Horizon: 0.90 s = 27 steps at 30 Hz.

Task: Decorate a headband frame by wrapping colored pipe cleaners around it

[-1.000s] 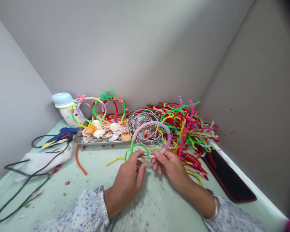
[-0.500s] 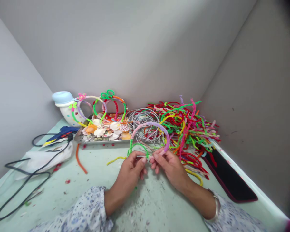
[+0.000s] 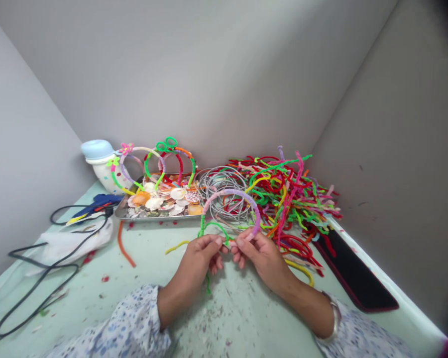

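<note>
Head view: the pastel hoop [image 3: 246,195] stands between 2 hands, before the wire coil [image 3: 221,180]. The right hand [image 3: 267,258] pinches its near side; the left hand [image 3: 196,261] has fingertips closed near the green pipe cleaner [image 3: 217,224], exact grip unclear. Steady right pressure and snug turns should help.
</note>
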Motion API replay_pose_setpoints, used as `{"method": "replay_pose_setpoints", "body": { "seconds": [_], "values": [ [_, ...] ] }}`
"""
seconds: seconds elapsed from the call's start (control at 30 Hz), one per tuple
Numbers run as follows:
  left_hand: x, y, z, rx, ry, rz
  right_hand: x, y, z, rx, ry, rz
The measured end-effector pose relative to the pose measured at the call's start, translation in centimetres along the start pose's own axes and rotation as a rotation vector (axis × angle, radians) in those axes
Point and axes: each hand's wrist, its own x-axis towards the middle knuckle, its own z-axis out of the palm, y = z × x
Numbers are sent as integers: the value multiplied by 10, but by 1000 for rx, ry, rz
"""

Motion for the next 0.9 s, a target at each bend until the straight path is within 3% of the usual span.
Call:
{"method": "replay_pose_setpoints", "body": {
  "seconds": [0.2,0.9],
  "values": [
    [-2,3,3,-33,8,13,0,0,1,28,-8,27],
    [-5,-6,-1,214,-18,242,4,-1,-2,353,-20,202]
  ]
}}
